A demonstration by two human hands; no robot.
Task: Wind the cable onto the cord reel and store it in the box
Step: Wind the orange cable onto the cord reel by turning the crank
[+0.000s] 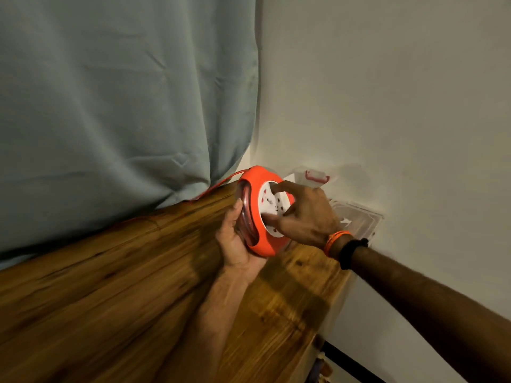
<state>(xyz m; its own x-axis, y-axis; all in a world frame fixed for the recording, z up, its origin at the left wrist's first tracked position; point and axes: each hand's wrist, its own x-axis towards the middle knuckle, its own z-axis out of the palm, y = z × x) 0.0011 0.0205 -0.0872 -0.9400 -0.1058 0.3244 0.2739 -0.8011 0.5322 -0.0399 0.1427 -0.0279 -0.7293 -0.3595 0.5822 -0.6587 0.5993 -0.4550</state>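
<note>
The left hand (235,239) cups the orange reel (258,214) above the wooden table (110,286) — rigid, probably light plastic; right hand (307,214) fingertips press its white face. The cable (221,185) trails loosely — best guided near the rim.

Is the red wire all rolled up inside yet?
Not yet. Some cable still trails out of the cord reel toward the curtain.

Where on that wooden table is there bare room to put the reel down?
The broad stretch of table left of the left hand, below the curtain, is bare. It is crowded by the wall: reel, right hand, clear box, cable.
</note>
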